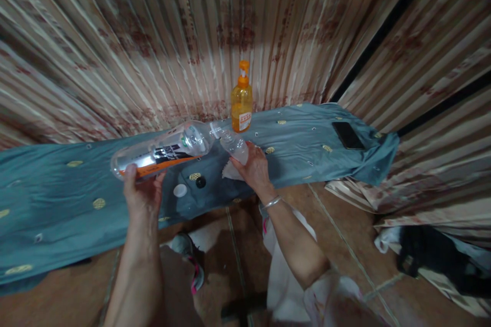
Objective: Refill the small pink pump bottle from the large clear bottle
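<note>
My left hand [142,191] grips the base end of a large clear plastic bottle [164,152] with an orange and black label, tipped on its side with its mouth pointing right. My right hand [253,168] holds a small clear bottle [235,145] tilted toward it, and the two mouths meet. Both are held just above a teal embroidered cloth [57,199] spread over a low surface. A white cap [180,190] and a small black cap [200,182] lie on the cloth between my hands. A white piece of cloth or paper [230,171] lies under my right hand.
An orange pump bottle [241,99] stands at the back by the striped curtain [115,46]. A black phone [348,135] lies on the cloth's right end. Brown floor tiles [337,225], my shoe [190,255] and a dark bundle [429,255] are below.
</note>
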`<state>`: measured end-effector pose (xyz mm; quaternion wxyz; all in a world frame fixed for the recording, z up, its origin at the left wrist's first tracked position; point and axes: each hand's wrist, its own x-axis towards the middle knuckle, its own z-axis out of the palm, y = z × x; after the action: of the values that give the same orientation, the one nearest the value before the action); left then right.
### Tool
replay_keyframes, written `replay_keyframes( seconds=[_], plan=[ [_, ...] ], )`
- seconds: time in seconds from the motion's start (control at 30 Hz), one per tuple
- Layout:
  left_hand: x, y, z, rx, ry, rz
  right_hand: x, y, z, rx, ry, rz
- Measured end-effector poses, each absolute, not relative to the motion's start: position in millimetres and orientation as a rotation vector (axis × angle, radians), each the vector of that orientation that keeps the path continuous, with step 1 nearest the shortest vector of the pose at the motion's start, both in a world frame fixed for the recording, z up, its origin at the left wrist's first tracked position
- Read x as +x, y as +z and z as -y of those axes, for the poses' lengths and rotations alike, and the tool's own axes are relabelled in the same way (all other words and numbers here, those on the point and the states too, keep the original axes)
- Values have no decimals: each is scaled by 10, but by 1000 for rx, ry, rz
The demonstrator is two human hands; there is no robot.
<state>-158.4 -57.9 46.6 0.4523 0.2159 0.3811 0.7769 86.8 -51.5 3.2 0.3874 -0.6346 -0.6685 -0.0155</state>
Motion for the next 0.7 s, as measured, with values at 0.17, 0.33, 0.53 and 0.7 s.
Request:
replay_keyframes(
  seconds=[0.17,0.33,0.53,0.7],
  plan=[
    [-1551,506,584,564,1945,-916,856,37,515,-1624,-19,1695],
    [-1561,508,564,570,1944,-910,856,20,500,-1628,1,1685],
    [-1589,515,565,557,1919,-925,836,-11,487,-1626,32,1657],
    [-1577,534,556,545,1935,-927,825,-25,486,-1605,41,1644]
  ],
)
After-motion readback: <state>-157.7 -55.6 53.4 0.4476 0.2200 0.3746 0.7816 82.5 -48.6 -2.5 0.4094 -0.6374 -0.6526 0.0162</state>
